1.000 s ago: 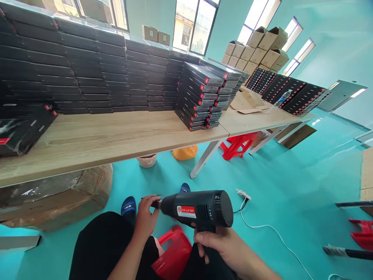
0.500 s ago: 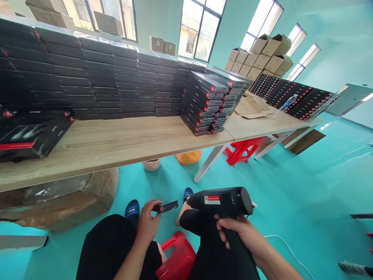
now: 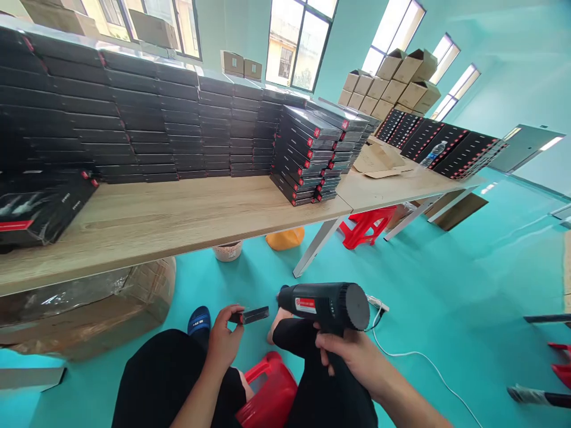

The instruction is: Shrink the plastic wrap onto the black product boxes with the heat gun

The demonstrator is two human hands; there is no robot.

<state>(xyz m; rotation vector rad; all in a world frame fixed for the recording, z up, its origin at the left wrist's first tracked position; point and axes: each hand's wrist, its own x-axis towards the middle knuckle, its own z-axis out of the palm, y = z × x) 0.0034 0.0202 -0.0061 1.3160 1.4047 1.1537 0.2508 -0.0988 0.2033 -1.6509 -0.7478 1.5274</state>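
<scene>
Between the thumb and fingers of my left hand (image 3: 226, 336) is a small black box (image 3: 255, 315), held by its left end above the floor. My right hand (image 3: 341, 351) wraps round the handle of a black heat gun (image 3: 323, 304) with a red and white label. The gun's nozzle points left, towards the box, with a small gap between them. Beyond my hands, black boxes with red marks (image 3: 307, 154) are stacked on the wooden table (image 3: 178, 217).
A red stool (image 3: 270, 392) stands between my legs. Under the table are a large carton (image 3: 143, 297), a basket (image 3: 228, 251) and a yellow bag (image 3: 285, 239). A white cable (image 3: 417, 353) runs across the floor at the right. Open cartons (image 3: 395, 83) are piled behind.
The heat gun in my right hand has moved left, its nozzle nearer the small box, and its rear now faces me more. The box has tilted slightly. The whole view has shifted a little.
</scene>
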